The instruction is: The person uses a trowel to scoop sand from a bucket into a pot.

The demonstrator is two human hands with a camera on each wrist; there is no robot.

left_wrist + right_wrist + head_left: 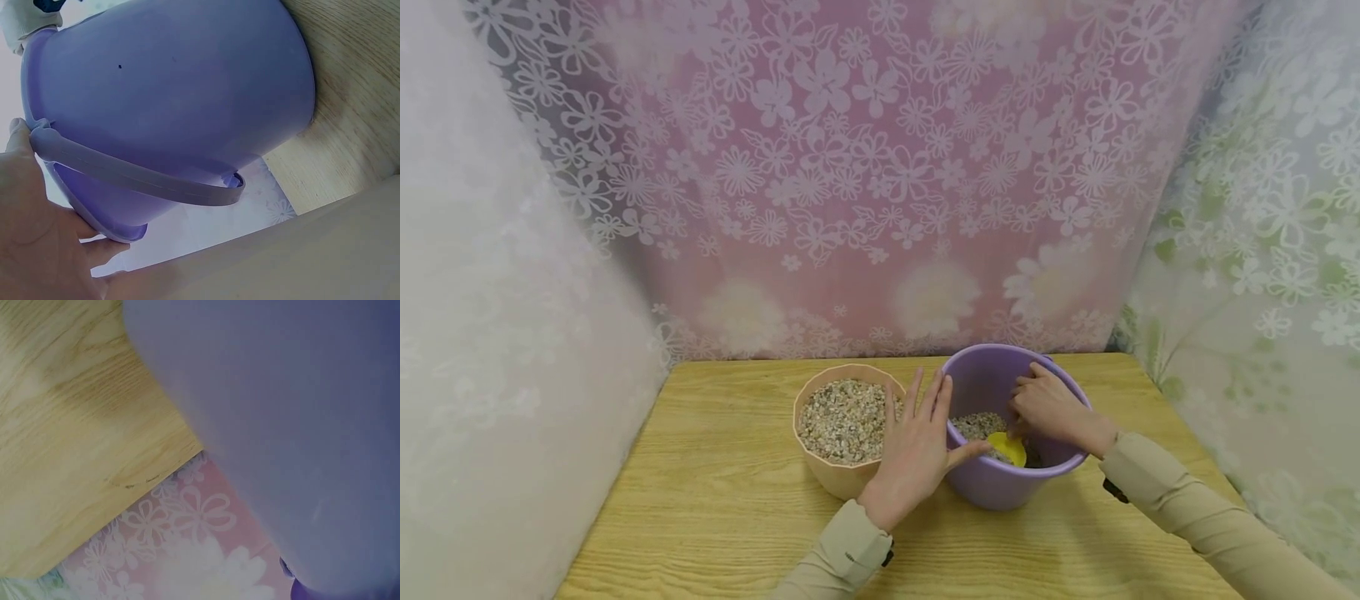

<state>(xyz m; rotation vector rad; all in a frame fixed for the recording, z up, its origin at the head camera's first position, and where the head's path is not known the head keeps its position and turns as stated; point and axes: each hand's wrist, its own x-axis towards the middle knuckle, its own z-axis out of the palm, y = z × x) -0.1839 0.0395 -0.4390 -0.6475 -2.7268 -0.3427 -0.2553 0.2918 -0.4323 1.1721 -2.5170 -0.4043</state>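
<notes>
A purple bucket point(992, 492) stands on the table with a layer of coarse, gravel-like grains point(979, 425) inside. Within it, my right hand point(1051, 408) grips a yellow scoop point(1009, 450), its fingers bent down and its fingertips partly hidden. My left hand point(913, 454) has its fingers extended and rests on the bucket's left rim, thumb over the front edge. In the left wrist view, the bucket's handle point(144, 178) hangs down along the outer wall beside that hand. The right wrist view is mostly filled by the bucket's outer wall point(287, 425).
Just left of the bucket, partly behind the left hand, a peach-coloured pot point(831, 479) is filled nearly to its rim with similar grains. Both stand near the back of the wooden table point(715, 500). Flowered curtains point(850, 208) hang behind and at both sides.
</notes>
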